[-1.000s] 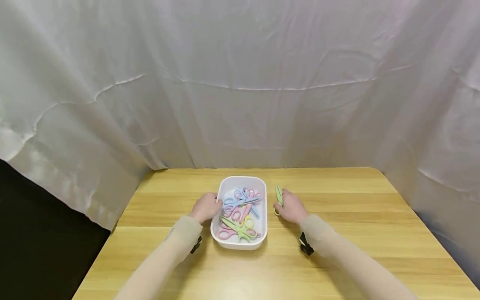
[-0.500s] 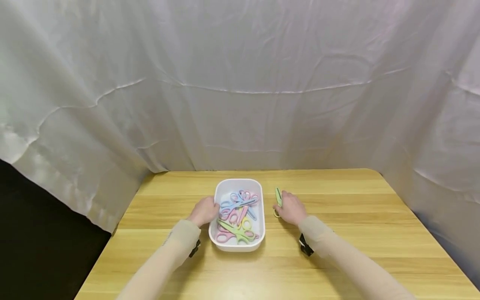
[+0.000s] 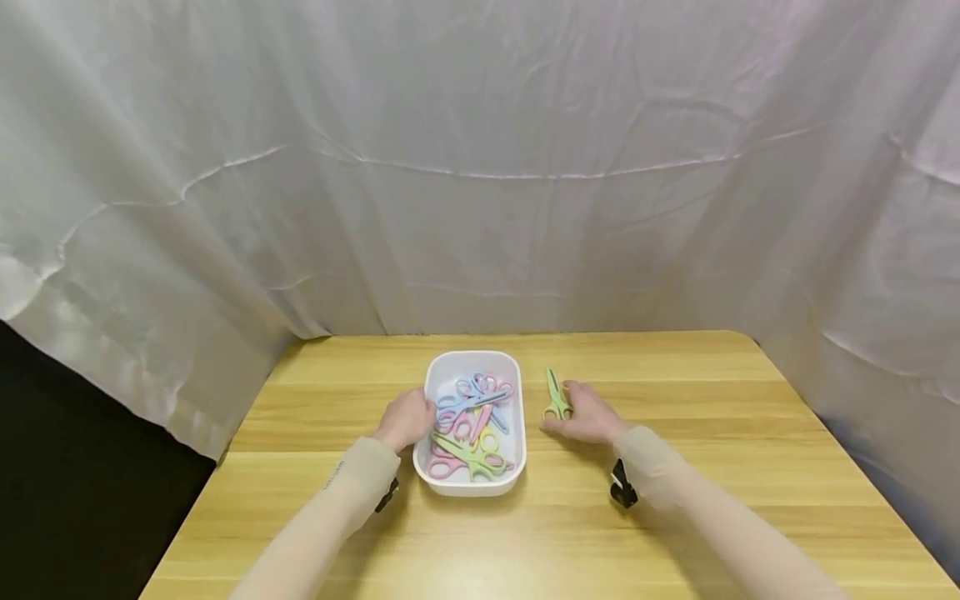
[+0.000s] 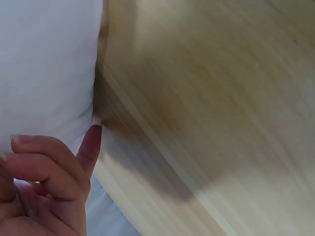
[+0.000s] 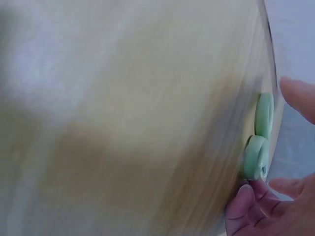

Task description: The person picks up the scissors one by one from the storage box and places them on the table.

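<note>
One hand, the left [image 3: 407, 417], keeps its fingers curled at the left rim of the white tray [image 3: 469, 491]; on its wrist feed I see the little finger stretched out beside the smooth, matte wall. Inside that round-cornered box I find a tangle of plastic-looking pastel scissors [image 3: 474, 403], with a green pair [image 3: 471, 458] lying across others towards the near end. Just right of the tray, apart from it, the loose green scissors [image 3: 556, 400] lie on the bench [image 3: 480, 550], blades pointing away from me. Half a second ago the right hand [image 3: 590, 416] covered most of their handles; now its thumb and fingers are spread around them and both rounded rings show, so I judge the hold slackened or off. Whether a fingertip touches a ring, I cannot tell. Streaky wood grain runs across, and behind hangs a creased, faintly shiny curtain [image 3: 525, 250].
</note>
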Demonstrator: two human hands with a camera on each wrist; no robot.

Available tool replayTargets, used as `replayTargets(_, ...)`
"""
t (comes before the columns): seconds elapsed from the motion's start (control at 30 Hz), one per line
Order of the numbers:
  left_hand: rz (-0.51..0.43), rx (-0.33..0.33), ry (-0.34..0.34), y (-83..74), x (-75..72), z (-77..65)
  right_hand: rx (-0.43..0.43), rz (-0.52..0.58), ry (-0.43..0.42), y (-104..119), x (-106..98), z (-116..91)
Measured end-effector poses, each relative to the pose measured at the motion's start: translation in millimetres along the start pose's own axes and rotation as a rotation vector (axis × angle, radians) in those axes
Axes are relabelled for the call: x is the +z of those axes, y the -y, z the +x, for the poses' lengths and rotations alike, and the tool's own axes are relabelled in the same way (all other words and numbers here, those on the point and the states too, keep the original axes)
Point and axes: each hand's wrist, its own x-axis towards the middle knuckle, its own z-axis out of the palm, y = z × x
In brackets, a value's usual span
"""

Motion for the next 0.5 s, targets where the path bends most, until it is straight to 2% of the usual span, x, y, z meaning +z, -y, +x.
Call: replayTargets(0.5,-0.001,-0.037,0.009,-3.6,-0.9,-1.7,0.02,-0.073,-0.016,2.9,3.9,4.1)
